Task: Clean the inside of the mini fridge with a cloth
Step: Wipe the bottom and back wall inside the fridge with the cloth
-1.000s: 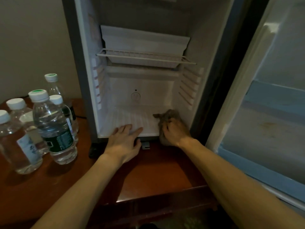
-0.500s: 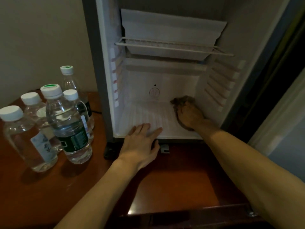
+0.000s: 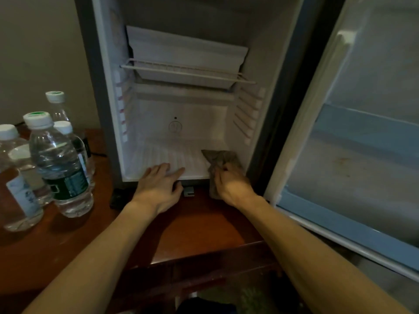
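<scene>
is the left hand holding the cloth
No, the left hand rests flat on the fridge floor holding nothing, while the right hand grips the brown cloth.

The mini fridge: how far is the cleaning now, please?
Done: the mini fridge is emptied, its water bottles on the wooden table. In hand: the right hand presses a brown cloth on the floor's front right corner; the left hand rests on the front edge. Left, probably: walls, wire shelf, door.
</scene>
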